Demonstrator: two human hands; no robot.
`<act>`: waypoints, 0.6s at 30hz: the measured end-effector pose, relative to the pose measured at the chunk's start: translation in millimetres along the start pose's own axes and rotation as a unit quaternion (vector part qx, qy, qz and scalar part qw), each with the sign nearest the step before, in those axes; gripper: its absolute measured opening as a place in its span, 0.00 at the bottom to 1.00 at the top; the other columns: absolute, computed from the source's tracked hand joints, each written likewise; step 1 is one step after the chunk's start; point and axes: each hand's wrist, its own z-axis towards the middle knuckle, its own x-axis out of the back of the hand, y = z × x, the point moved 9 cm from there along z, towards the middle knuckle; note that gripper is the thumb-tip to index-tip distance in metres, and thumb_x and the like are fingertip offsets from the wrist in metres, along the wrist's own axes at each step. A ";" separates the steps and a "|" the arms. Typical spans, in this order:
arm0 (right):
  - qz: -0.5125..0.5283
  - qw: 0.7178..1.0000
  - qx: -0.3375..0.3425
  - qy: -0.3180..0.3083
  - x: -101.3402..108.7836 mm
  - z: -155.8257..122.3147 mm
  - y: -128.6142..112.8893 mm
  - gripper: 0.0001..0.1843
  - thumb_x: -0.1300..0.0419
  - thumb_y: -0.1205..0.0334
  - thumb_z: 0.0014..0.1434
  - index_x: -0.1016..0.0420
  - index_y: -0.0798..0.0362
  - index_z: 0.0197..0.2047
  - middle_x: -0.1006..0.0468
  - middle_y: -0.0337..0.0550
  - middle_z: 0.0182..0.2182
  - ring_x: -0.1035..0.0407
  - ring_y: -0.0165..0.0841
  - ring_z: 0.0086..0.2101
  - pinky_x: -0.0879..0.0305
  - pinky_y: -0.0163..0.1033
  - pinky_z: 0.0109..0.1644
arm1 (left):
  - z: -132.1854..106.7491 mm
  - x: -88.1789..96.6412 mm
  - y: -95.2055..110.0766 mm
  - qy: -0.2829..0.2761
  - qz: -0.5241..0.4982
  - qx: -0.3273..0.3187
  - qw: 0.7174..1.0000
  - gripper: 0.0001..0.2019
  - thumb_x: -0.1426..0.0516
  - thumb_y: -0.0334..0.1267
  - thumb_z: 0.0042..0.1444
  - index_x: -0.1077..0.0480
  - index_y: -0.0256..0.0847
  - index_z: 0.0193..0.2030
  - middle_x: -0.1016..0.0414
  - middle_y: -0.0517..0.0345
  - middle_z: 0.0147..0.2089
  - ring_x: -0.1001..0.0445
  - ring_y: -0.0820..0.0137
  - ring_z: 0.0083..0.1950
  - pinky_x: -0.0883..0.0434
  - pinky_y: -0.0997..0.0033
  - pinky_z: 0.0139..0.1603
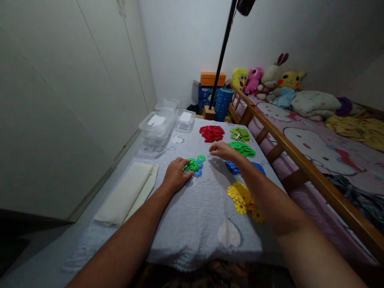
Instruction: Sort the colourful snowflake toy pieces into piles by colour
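Note:
A small cluster of green snowflake-shaped plastic discs [193, 164] and blue ones [198, 173] lies mid-table. My left hand [176, 174] rests at its left edge, thumb and fingers apart around the discs. To the right, my right hand [221, 150] hovers over the cloth with its fingers curled together; whatever they hold, if anything, is hidden. Beside it are heaps of red pieces [211, 133], light green discs [240, 135], green discs [243, 149], blue discs [232, 167] and yellow discs [241, 194]. My right forearm partly covers the blue and yellow heaps.
Clear plastic containers [157, 123] stand at the back left, with white paper on some. A folded cream cloth [127, 193] lies at left. A black pole [222, 56] rises behind the table. The wooden bed rail [280, 138] runs along the right side.

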 end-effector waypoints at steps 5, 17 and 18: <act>-0.067 0.996 0.049 -0.019 -35.4 5.5 -34.6 0.23 0.37 0.74 0.57 0.19 0.54 0.55 0.21 0.49 0.47 0.27 0.33 0.42 0.34 0.34 0.51 | -0.5 1.1 -1.0 0.005 -0.010 0.003 1.000 0.18 0.37 0.41 0.56 0.25 0.39 0.52 0.24 0.48 0.50 0.25 0.57 0.52 0.28 0.55 0.58; -0.043 0.998 0.001 0.037 -22.8 10.8 -4.6 0.09 0.37 0.73 0.52 0.19 0.54 0.37 0.20 0.40 0.33 0.30 0.31 0.34 0.40 0.32 0.39 | -0.3 0.9 3.4 0.013 -0.022 -0.013 1.000 0.15 0.38 0.39 0.55 0.25 0.41 0.50 0.24 0.49 0.50 0.26 0.57 0.54 0.28 0.56 0.59; -0.019 0.999 -0.006 0.051 -14.5 9.7 3.6 0.07 0.38 0.73 0.52 0.20 0.54 0.34 0.20 0.39 0.31 0.31 0.30 0.32 0.40 0.32 0.38 | -0.2 0.6 3.3 0.011 -0.021 -0.013 1.000 0.15 0.38 0.39 0.55 0.25 0.41 0.50 0.24 0.49 0.51 0.26 0.57 0.54 0.29 0.55 0.59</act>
